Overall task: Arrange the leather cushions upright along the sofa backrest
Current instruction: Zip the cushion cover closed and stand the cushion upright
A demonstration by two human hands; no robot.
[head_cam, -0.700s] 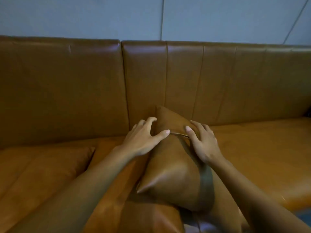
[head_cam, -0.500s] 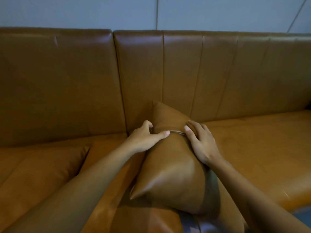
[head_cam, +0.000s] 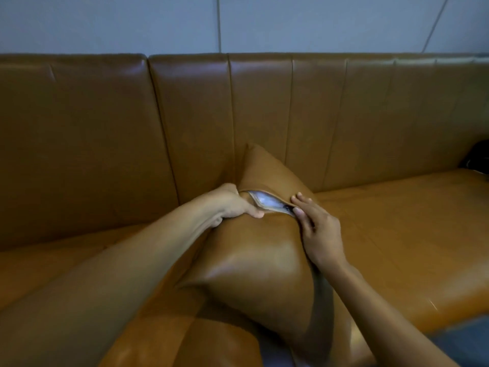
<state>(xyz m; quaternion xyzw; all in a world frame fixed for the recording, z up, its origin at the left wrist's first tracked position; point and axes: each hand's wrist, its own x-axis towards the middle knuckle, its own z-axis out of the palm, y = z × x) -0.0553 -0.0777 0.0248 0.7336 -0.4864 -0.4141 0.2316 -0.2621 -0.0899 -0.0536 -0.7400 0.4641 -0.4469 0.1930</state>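
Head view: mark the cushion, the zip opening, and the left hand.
cushion (head_cam: 254,263), head view, on the shiny front face.
zip opening (head_cam: 267,201), head view, on the white filling showing through the gap.
left hand (head_cam: 230,202), head view, on the back of the hand gripping the cushion's edge.

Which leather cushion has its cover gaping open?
The cushion held by both hands, white filling showing. The cushion lying at the bottom shows no opening.
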